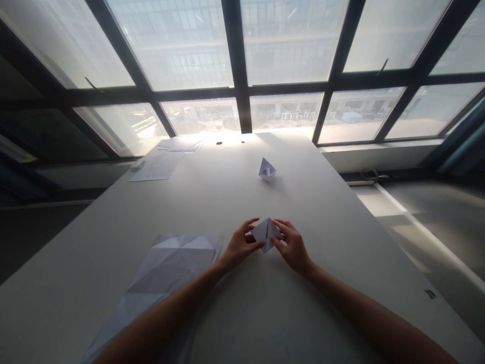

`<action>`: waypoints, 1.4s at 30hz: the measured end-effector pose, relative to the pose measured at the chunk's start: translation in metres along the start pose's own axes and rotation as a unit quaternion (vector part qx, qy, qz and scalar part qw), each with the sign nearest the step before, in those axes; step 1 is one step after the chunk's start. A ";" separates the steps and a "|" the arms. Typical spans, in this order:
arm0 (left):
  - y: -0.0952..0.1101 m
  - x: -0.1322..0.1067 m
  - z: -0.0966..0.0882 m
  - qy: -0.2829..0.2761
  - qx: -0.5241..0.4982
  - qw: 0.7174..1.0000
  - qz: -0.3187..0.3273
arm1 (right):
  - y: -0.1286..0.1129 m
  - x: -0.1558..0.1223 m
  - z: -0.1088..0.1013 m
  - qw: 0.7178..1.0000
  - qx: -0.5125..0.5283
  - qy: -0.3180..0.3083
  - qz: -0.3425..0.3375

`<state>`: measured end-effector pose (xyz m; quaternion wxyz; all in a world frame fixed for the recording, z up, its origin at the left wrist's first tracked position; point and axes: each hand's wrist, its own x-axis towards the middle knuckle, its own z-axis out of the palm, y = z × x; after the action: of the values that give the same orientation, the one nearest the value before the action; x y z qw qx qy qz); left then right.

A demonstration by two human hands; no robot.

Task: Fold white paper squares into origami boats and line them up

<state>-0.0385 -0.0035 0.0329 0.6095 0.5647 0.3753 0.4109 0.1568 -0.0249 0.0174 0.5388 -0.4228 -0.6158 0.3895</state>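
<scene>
Between my two hands is a small folded white paper shape (261, 231), diamond-like from above, with a dark slit down its middle. My left hand (240, 246) is closed on its left side, thumb at the near edge and fingers at the far edge. On the other side my right hand (293, 247) grips it in the same way, thumb close to the slit. Beyond them, apart from both hands, a second folded paper piece (267, 171) stands on the table with a pointed tip upward.
Creased paper sheets (170, 270) lie on the white table (326, 313), partly under my left forearm. Flat sheets (157, 167) and thin strips are at the far left. A small dark mark (430, 293) shows near the right edge. Large windows stand behind the table.
</scene>
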 end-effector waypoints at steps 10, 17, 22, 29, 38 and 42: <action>0.003 0.002 -0.004 -0.075 0.183 0.979 -0.040 | 0.000 0.004 -0.002 0.992 0.038 -0.079 0.092; 0.011 -0.001 -0.001 -0.078 0.226 0.971 -0.024 | 0.000 0.003 -0.003 0.988 -0.017 -0.120 0.098; 0.011 0.000 -0.001 -0.100 0.239 0.966 -0.022 | 0.002 0.004 -0.004 0.984 -0.037 -0.144 0.101; -0.001 0.002 -0.004 -0.097 0.213 0.972 -0.031 | 0.005 0.004 -0.004 0.980 -0.009 -0.174 0.098; 0.001 0.001 -0.001 -0.126 0.223 0.966 -0.020 | 0.000 0.005 -0.007 0.972 -0.025 -0.212 0.095; 0.001 0.001 -0.002 -0.126 0.229 0.965 -0.017 | 0.000 0.004 -0.006 0.973 -0.023 -0.212 0.093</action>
<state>-0.0400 -0.0023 0.0340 0.5132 0.7299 0.3893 0.2287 0.1624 -0.0205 0.0194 0.3476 -0.3979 -0.6830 0.5044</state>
